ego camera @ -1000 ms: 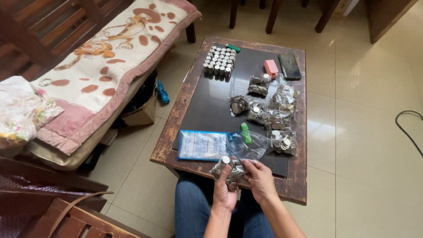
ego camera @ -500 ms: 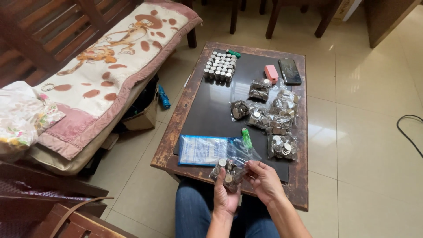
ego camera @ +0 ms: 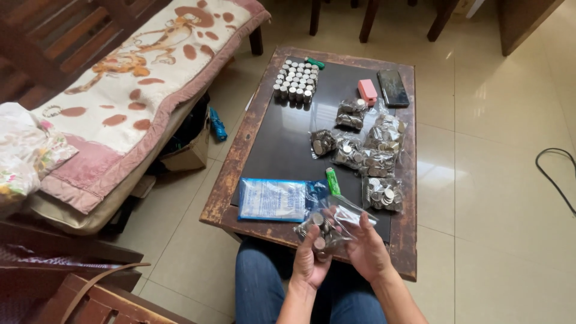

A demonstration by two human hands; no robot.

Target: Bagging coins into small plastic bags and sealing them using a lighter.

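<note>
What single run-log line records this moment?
left hand: holds clear bag of coins | right hand: grips same bag | place: over near edge of wooden table | nearby: green lighter, blue packet

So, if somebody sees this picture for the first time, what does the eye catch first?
Probably both hands, left hand and right hand, holding a clear bag of coins at the near edge of the dark wooden table. Next, more coin bags on the table's right side, and stacked coin rolls at its far end.
</note>
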